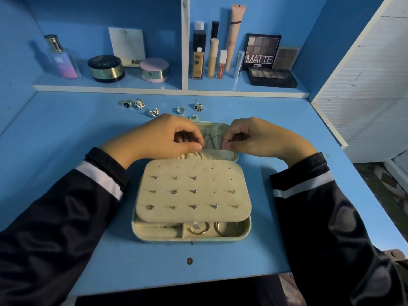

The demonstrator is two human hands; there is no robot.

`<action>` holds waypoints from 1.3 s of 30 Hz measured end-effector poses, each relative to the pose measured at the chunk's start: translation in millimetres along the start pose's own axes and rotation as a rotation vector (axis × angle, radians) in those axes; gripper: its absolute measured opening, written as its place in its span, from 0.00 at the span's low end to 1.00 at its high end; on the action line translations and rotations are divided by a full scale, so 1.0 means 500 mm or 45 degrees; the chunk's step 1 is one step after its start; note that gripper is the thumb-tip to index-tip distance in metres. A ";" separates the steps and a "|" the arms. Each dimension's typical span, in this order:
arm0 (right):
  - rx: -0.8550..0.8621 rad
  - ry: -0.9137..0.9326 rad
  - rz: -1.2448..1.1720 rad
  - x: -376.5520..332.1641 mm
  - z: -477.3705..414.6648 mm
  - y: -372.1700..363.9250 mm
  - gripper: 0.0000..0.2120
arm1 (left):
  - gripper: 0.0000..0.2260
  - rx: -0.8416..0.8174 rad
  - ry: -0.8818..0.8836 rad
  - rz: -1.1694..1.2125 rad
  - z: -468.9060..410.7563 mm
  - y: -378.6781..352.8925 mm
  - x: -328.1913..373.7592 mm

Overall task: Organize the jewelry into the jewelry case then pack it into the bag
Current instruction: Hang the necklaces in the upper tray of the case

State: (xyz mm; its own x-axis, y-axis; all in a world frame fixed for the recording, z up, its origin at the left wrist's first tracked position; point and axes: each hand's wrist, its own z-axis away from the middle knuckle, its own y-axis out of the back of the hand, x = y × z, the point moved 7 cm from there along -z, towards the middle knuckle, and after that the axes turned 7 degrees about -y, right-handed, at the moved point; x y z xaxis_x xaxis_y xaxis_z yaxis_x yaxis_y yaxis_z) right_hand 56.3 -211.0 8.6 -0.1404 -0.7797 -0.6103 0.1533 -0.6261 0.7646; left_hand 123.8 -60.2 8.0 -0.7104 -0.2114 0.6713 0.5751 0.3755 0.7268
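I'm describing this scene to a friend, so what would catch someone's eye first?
The open jewelry case in the middle of the blue desk, its pad dotted with small earrings. Just behind the pad, the left hand and right hand pinch a thin piece of jewelry over the lid. Loose rings lie behind the case.

It was a home dressing corner: a blue painted desk (66,133) beneath a blue shelf (154,88) of cosmetics (perfume, palettes).
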 end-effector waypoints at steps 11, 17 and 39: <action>0.076 0.001 0.040 -0.010 0.015 -0.002 0.06 | 0.05 0.026 0.018 -0.230 0.045 0.040 -0.015; 0.051 0.010 0.059 -0.010 0.015 -0.006 0.04 | 0.04 -0.052 0.074 -0.225 0.046 0.025 -0.021; 0.274 0.200 -0.009 -0.047 0.001 -0.009 0.05 | 0.05 0.070 0.065 -0.156 0.037 0.014 -0.017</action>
State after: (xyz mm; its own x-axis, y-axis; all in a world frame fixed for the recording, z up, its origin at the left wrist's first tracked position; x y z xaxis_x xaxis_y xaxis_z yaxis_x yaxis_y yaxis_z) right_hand 58.5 -189.8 19.5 0.0158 -0.7786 -0.6273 -0.0614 -0.6270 0.7766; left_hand 126.4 -39.4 4.6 -0.7514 -0.3040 0.5856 0.4611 0.3930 0.7956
